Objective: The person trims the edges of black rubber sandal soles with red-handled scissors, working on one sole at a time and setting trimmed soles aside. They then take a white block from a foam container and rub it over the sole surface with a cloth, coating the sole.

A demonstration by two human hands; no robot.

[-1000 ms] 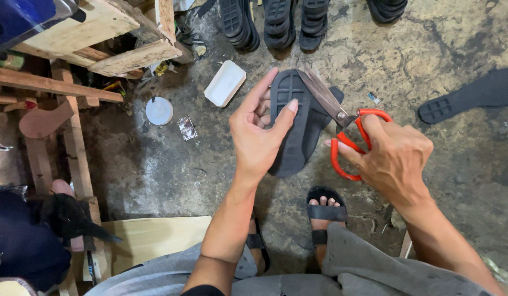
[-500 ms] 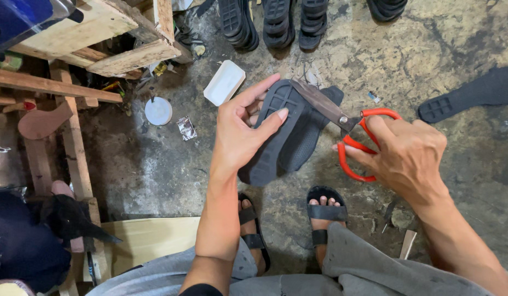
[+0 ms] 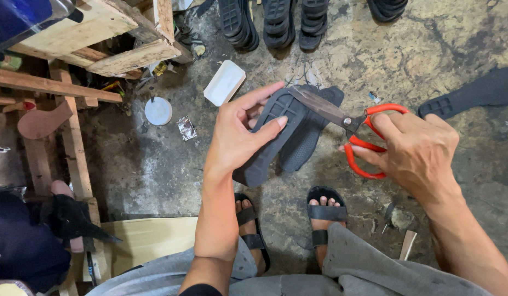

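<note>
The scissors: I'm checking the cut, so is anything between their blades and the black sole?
Nothing visible. The scissors in the right hand already meet the rim of the black sole, and the left hand grips lower down.

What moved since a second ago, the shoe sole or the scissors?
Both. The left hand tipped the dark sole over, so its top leans further right and its lower end swings left. The right hand kept the red-handled scissors at the sole's upper edge, shifting slightly. Both grips held; the white tray stayed put.
</note>
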